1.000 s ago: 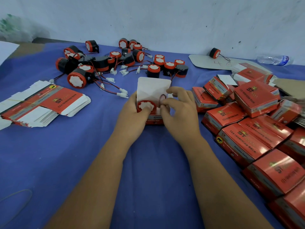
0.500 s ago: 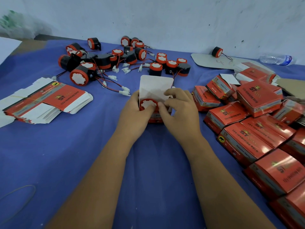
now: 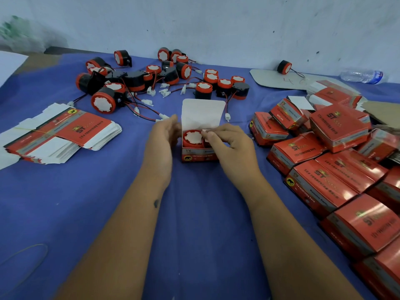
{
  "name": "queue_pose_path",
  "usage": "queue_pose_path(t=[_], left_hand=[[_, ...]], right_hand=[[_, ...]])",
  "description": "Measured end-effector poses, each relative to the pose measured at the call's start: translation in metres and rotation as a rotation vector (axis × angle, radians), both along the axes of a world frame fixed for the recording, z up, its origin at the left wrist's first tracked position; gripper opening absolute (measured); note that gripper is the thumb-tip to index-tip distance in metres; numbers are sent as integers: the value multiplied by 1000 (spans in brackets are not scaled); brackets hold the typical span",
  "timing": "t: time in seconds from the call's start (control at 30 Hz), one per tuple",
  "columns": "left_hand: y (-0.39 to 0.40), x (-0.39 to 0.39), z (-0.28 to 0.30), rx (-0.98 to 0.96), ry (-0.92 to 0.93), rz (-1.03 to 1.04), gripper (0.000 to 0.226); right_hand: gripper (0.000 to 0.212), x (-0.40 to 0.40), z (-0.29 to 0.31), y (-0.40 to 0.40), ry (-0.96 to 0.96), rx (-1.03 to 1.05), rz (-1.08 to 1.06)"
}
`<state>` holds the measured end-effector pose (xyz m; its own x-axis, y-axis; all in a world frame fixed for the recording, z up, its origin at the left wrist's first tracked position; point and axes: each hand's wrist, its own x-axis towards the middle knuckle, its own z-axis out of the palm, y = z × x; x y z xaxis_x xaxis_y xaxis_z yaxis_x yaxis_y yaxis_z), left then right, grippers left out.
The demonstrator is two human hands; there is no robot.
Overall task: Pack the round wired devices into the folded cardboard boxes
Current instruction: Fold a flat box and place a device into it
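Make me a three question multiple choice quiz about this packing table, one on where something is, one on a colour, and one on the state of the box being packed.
1. Where does the stack of flat unfolded boxes lie?
A. On the person's left
B. On the person's right
C. Against the wall by the bottle

2. What colour is the cloth on the table?
A. Green
B. Blue
C. Yellow

3. How does the open box between the hands stand?
A. Shut and taped
B. Lid flap up, a round device inside
C. Lying flat, nothing in it

Answers:
1. A, since the flat stack lies beyond the left hand, while the packed boxes pile up on the right.
2. B, since the bare cloth around the arms is blue.
3. B, since the white lid flap stands upright, the round device shows inside, and the right hand pinches a small white piece at the opening.
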<state>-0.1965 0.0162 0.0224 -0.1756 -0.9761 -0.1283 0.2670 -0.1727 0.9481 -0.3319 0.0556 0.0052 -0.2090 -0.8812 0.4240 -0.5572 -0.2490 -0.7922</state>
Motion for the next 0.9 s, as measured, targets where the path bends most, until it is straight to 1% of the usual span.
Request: queue_pose_path(t=[0.03,0.07,0.1,0.17,0.2,0.27,0.3,0.33,0.37,0.4,0.43,0.47,0.5,0.53,0.6,0.63,0.67,0.7,0.73,0.77,0.8,0.83,0.9], left_hand=[[-2,2,0,3,-7,4,41],[-1,3,-2,-53,-47,-5,37],[0,3,-5,-150,-115,-15,31],[5,3,-13,-303,-288,-6,27],[4,1,-17,-350,-350,20,28],[2,-2,-20,-413,-394,76,30],[2,-3,-20,-427,-381,86,31],[2,-3,-18,-427,-352,86,33],[1,-4,-17,-424,-323,85,33],[0,-3,-17,-439,-317,95,33],[1,1,-18,-477,-341,115,32],[3,6,-19,-521,-394,133,30],[2,11,-19,-549,-452,144,29],[0,18,-19,-553,-486,132,30],[-9,23,-13,-458,-502,19,31],[-15,24,-9,-374,-530,-82,30],[-20,27,-6,-274,-589,-208,31],[-23,30,-2,-210,-654,-305,36],[-23,34,-3,-239,-661,-353,39],[-18,38,-8,-363,-633,-340,37],[-10,39,-9,-475,-612,-290,37],[-5,39,-10,-530,-610,-248,39],[0,41,-18,-566,-579,-182,40]], right_hand=[[16,-1,0,0,19,12,-4],[15,-2,1,0,3,23,-1],[17,-3,1,0,-67,30,10],[26,-1,2,1,-320,37,21],[33,1,2,1,-448,38,10],[50,2,1,-2,-603,67,-31],[57,3,1,-3,-620,97,-40],[59,2,0,-3,-599,121,-33],[55,2,0,-3,-551,128,-11],[46,1,-1,-3,-488,128,14],[35,0,-1,-2,-428,123,33],[30,-1,0,-1,-396,120,55],[32,-3,1,1,-391,126,81],[39,-7,3,2,-404,143,118],[51,-15,6,5,-430,197,214],[53,-19,7,6,-418,221,256],[51,-21,7,8,-394,241,289],[45,-22,7,8,-353,255,303],[37,-22,6,8,-290,259,293],[31,-22,4,8,-215,254,267],[32,-21,3,8,-145,235,236],[34,-21,1,7,-92,209,210],[36,-19,-1,4,-26,150,179]])
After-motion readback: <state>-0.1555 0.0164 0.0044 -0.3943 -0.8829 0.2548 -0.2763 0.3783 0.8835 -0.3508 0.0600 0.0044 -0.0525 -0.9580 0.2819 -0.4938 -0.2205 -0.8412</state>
